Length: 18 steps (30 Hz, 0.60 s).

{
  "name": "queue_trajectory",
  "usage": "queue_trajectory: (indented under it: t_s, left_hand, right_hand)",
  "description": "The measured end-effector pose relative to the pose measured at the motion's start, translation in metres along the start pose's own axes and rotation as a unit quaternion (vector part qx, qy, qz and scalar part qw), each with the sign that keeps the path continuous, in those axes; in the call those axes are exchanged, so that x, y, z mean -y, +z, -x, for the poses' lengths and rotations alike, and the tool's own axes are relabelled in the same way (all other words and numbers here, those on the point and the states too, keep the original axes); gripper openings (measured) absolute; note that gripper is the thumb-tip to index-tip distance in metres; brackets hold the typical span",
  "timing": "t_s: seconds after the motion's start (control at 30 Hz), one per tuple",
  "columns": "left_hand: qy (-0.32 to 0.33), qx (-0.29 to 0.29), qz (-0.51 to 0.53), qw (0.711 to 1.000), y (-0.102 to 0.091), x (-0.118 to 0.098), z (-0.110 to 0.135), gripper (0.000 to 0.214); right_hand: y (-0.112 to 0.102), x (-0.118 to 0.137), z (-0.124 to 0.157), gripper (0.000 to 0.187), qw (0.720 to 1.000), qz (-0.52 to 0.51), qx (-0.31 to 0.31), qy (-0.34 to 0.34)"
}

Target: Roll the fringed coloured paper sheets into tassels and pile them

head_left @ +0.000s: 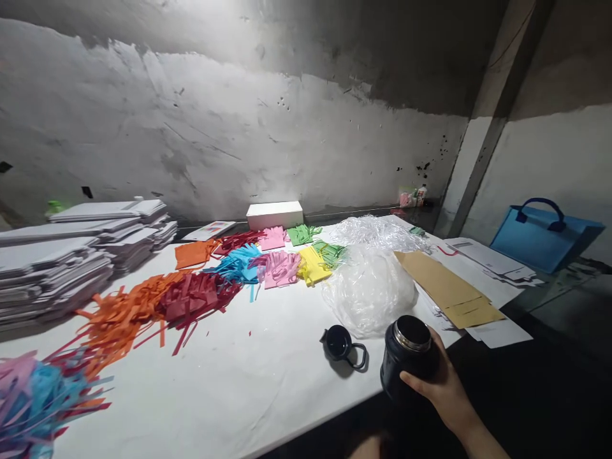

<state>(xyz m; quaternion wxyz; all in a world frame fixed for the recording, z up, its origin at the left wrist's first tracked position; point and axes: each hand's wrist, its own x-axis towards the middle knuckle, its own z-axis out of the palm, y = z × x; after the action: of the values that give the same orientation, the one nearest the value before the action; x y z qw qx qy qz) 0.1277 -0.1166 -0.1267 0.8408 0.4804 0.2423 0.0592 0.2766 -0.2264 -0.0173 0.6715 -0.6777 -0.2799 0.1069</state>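
My right hand (442,386) is wrapped around a black insulated bottle (401,363) at the front right edge of the table. The bottle is uncapped, its steel rim showing and its inside dark. Just left of it, the black bottle lid (338,343) lies on the white table with its hollow side up and a loop handle pointing right. At the bottom edge of the view, a blurred bit of skin appears to be my left hand (368,447); its fingers cannot be made out.
On the white table (215,389) lie bundles of orange paper strips (131,315), dark red strips (194,299) and other colours. White stacks (43,274) stand left. A clear plastic bag (373,290), brown envelopes (447,290) and a blue bag (545,236) are right.
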Motion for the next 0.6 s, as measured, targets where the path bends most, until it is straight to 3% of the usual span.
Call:
queue_trajectory:
  t_s: [0.13, 0.23, 0.3, 0.43, 0.53, 0.6]
  left_hand:
    - [0.046, -0.017, -0.021, 0.999, 0.010, -0.009, -0.003, 0.063]
    - [0.120, -0.027, -0.050, 0.991, 0.030, -0.021, -0.005, 0.091]
    - [0.166, -0.030, -0.086, 0.982, 0.048, -0.030, -0.002, 0.098]
    - [0.217, -0.010, -0.139, 0.966, 0.069, -0.044, 0.011, 0.086]
    - [0.204, 0.029, -0.181, 0.962, 0.066, -0.045, 0.016, 0.071]
    - [0.166, 0.020, -0.188, 0.968, 0.059, -0.038, 0.013, 0.067]
  right_hand:
    - [-0.018, -0.002, 0.012, 0.090, 0.999, 0.039, 0.004, -0.019]
    - [-0.023, -0.007, 0.027, 0.091, 0.998, 0.058, 0.007, -0.034]
    - [-0.022, -0.010, 0.039, 0.092, 0.998, 0.057, 0.008, -0.039]
    - [-0.018, -0.018, 0.063, 0.093, 0.997, 0.061, 0.015, -0.036]
    - [-0.019, -0.029, 0.077, 0.094, 0.993, 0.105, 0.016, -0.042]
    - [-0.019, -0.039, 0.083, 0.097, 0.989, 0.137, -0.003, -0.053]
